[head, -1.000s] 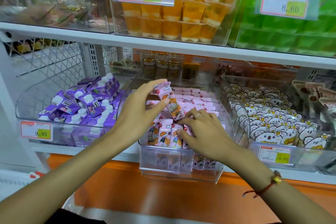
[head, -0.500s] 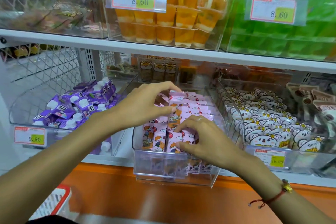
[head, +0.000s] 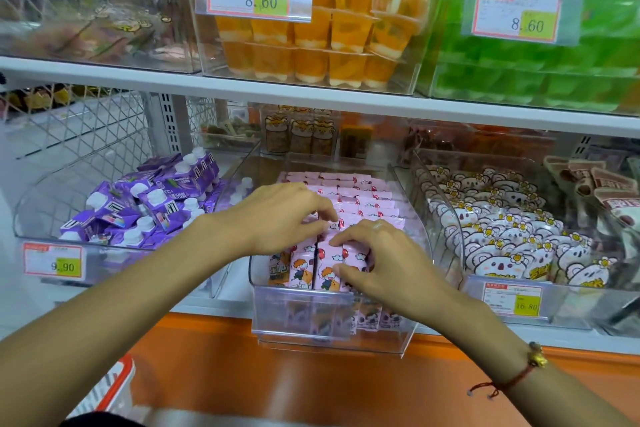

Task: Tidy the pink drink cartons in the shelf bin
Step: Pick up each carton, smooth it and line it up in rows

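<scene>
Several pink drink cartons (head: 360,199) fill a clear plastic bin (head: 332,322) on the lower shelf, most lying in rows, a few standing at the front with cartoon prints facing me. My left hand (head: 277,215) reaches over the front cartons, its thumb and fingertips pinching the top of one carton. My right hand (head: 377,260) sits just right of it, fingers curled over the tops of the front-row cartons (head: 323,267) and thumb against their faces.
A clear bin of purple cartons (head: 138,204) stands to the left, a bin of koala-print packs (head: 512,239) to the right. The white upper shelf (head: 311,97) carries orange jelly cups (head: 311,42) and green packs. A red-rimmed basket (head: 107,388) sits below left.
The left hand lowered a tilted carton down into the front row. The right hand stayed on the front cartons, closing over their tops. The view shifted slightly downward.
</scene>
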{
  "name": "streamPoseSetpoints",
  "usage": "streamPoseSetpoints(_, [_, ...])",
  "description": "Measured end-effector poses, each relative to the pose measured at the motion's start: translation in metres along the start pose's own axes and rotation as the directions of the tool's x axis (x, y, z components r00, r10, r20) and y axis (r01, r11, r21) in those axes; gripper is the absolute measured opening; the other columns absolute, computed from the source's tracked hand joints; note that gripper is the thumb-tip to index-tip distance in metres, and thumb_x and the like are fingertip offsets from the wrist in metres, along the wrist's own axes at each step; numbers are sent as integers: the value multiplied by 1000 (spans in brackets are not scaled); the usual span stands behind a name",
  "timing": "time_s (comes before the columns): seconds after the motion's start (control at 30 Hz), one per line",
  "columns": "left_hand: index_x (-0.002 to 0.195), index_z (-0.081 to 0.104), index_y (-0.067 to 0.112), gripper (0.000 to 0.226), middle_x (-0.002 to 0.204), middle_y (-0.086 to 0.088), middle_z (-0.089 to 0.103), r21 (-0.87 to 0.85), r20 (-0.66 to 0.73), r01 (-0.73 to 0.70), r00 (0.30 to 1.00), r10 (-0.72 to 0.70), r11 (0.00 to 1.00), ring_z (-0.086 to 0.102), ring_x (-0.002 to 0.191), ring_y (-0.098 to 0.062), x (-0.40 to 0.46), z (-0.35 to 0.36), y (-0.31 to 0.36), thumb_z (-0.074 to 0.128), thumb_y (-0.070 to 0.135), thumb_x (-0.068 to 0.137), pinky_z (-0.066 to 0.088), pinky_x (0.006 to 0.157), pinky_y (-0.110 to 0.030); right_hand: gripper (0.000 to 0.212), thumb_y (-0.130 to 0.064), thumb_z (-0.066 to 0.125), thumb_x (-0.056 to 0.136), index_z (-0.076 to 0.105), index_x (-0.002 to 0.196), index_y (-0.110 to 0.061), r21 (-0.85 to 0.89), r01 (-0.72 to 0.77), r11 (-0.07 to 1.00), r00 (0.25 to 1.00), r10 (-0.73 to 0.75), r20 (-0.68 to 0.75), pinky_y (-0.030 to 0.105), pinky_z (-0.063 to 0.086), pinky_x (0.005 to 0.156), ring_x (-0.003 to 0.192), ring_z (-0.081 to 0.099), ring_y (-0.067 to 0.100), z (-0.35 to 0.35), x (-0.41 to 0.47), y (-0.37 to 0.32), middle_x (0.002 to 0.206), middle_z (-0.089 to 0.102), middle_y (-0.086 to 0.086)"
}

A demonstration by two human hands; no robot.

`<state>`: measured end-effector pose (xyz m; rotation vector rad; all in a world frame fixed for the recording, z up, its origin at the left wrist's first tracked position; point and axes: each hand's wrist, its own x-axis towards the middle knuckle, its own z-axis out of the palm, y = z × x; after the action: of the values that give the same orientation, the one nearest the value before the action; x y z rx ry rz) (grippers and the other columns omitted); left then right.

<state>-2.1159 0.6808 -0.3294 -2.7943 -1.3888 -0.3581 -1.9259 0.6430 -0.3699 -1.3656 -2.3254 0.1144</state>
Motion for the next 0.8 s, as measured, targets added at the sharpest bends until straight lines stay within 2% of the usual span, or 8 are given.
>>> streamPoseSetpoints(0.1, [106, 64, 35, 32, 98, 18, 57, 12, -54, -11, 998, 11, 1000, 42, 103, -7, -11, 4, 6, 56, 58, 85, 39, 76, -30, 33, -41, 65, 84, 61, 116, -33, -21, -6, 1000, 1000, 6, -12, 24, 30, 71, 84, 38, 4, -3, 1, -4, 110, 61, -9])
streamPoseSetpoints(0.2, [118, 59, 34, 48, 109, 13, 55, 109, 7, -11, 1000, 11, 994, 40, 104, -9, -17, 13, 9, 56, 64, 82, 33, 77, -26, 36, -41, 68, 82, 60, 116, -34, -72, -71, 995, 995, 66, -68, 25, 33, 77, 101, 46, 8, -8, -1, -8, 116, 56, -9])
streamPoseSetpoints(0.27, [121, 58, 34, 49, 115, 13, 53, 132, -18, -7, 1000, 10, 991, 38, 107, -9, -18, 15, 9, 57, 64, 82, 25, 76, -24, 37, -41, 67, 82, 58, 117, -35, -130, -96, 987, 994, 86, -74, 25, 33, 79, 116, 43, 11, -10, -3, -10, 120, 52, -9])
streamPoseSetpoints(0.33, [117, 58, 35, 45, 120, 15, 50, 121, -63, -29, 997, 36, 992, 35, 111, -8, -20, 16, 10, 59, 61, 81, 23, 78, -23, 34, -40, 64, 85, 57, 117, -35, -172, -115, 978, 992, 105, -65, 26, 36, 78, 116, 44, 13, -12, -4, -11, 119, 53, -9])
streamPoseSetpoints(0.57, [107, 54, 35, 28, 112, 22, 55, -263, -204, -19, 978, -37, 965, 46, 110, 1, -46, 12, 17, 61, 51, 85, 40, 90, -27, 34, -38, 63, 87, 58, 120, -31, -195, -89, 977, 996, 90, -8, 27, 37, 81, 111, 50, 15, -15, -2, -10, 117, 59, -6])
streamPoseSetpoints(0.67, [109, 53, 31, 26, 112, 21, 61, -478, -388, -32, 904, -179, 878, 54, 108, 5, -50, 4, 26, 59, 44, 87, 45, 91, -28, 23, -38, 54, 93, 63, 113, -28, 60, -118, 991, 987, 123, -104, 27, 41, 83, 106, 51, 9, -20, 0, -14, 112, 60, -8])
streamPoseSetpoints(0.73, [108, 54, 28, 23, 107, 19, 65, -666, -468, -100, 828, -310, 739, 59, 105, 4, -48, 1, 33, 64, 32, 88, 47, 89, -22, 28, -44, 46, 95, 63, 111, -29, 394, -147, 907, 968, 215, -134, 15, 43, 77, 99, 54, -2, -25, 4, -21, 110, 61, -15])
streamPoseSetpoints(0.8, [105, 56, 25, 21, 100, 18, 68, -786, -472, -149, 772, -426, 600, 63, 96, 4, -46, -1, 39, 66, 21, 87, 48, 81, -12, 31, -48, 46, 93, 62, 113, -31, 580, -146, 801, 968, 236, -82, 6, 43, 71, 96, 55, -7, -27, 6, -28, 108, 62, -17])
